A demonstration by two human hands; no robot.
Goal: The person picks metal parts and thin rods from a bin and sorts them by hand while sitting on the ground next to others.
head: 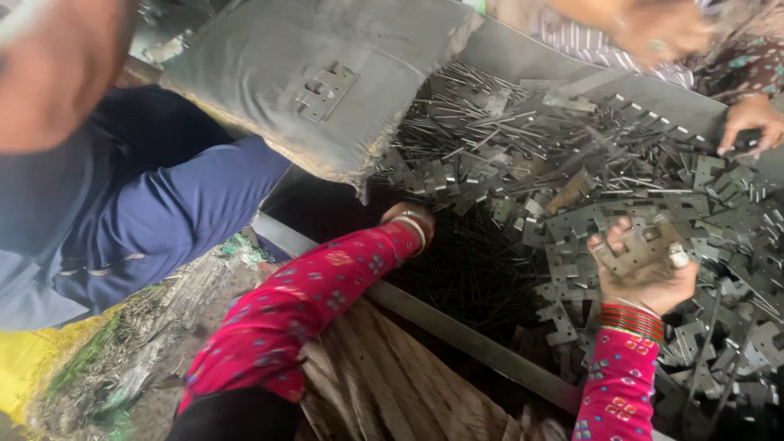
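Observation:
My right hand [645,273], in a pink patterned sleeve with red bangles, is closed on a flat grey metal plate [637,245] with cut-outs, held over a big heap of similar metal plates and thin rods [572,155]. My left hand [406,216] reaches down under the edge of a grey cushion [302,73]; only the wrist with bangles shows, and the fingers are hidden among dark rods.
A grey metal rail [457,331] runs along the near edge of the heap. A person in blue clothing [139,204] sits at left. Another person's hand [747,122] rests on the far rim at right. A small metal plate [325,90] lies on the cushion.

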